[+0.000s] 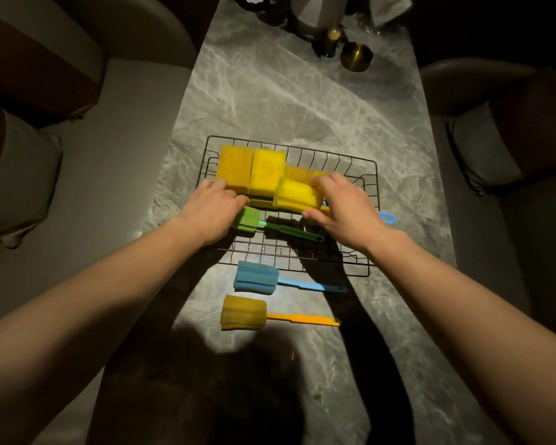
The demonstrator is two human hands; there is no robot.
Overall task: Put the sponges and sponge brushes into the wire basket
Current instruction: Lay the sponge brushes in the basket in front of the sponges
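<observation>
A black wire basket [363,175] stands on the marble table. Two yellow sponges [252,170] stand side by side in its far left part. My right hand [347,210] is shut on a yellow sponge brush head [297,194] over the basket's middle. My left hand [211,213] rests at the basket's left, fingers touching the leftmost sponge and covering part of a green sponge brush [270,224] that lies in the basket. A blue handle end [387,217] sticks out behind my right hand. In front of the basket lie a blue sponge brush [256,277] and a yellow-orange sponge brush [244,313].
The grey marble table [302,101] runs away from me. Dark bottles and a brass cup [355,57] stand at its far end. Padded chairs flank it on the left [29,155] and right [495,149]. My shadow darkens the near part of the table.
</observation>
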